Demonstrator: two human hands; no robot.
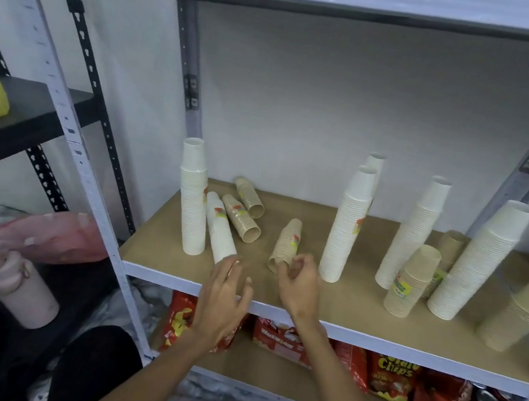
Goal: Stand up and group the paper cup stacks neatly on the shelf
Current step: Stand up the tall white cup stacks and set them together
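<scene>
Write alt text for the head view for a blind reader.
A person's right hand pinches a short brown cup stack while the left hand touches a slanting white cup stack on a shelf. Two brown stacks lie toppled behind; taller stacks stand upright at right.

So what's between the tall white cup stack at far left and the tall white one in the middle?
Head view: a leaning white stack, two brown stacks lying down, and a tilted brown stack the right hand pinches.
</scene>
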